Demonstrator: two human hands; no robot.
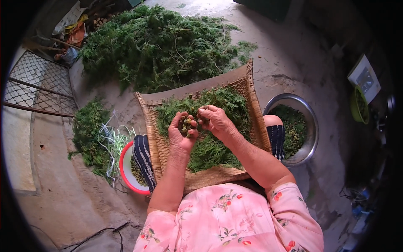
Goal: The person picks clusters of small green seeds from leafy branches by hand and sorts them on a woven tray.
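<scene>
Across my lap rests a woven wicker tray (pixel 152 138) with raised sides, holding green conifer sprigs (pixel 214 153). Above the sprigs, my left hand (pixel 183 131) is cupped around several small brownish-green seed cones (pixel 185 125), some showing between the fingers. Close beside it on the right, my right hand (pixel 215 119) has its thumb and fingers pinched together. Small dark bits, which look like cones, show under its fingertips, partly hidden by the fingers. The two hands are nearly touching at the fingertips.
Beyond the tray lies a large heap of cut conifer branches (pixel 157 48). A red-rimmed white basin (pixel 126 168) with cones stands left of my knee; a steel basin (pixel 312 143) with cones and greenery is at right. Plastic strings (pixel 111 145) lie by a smaller heap (pixel 90 126). A mesh panel (pixel 42 80) is farther left.
</scene>
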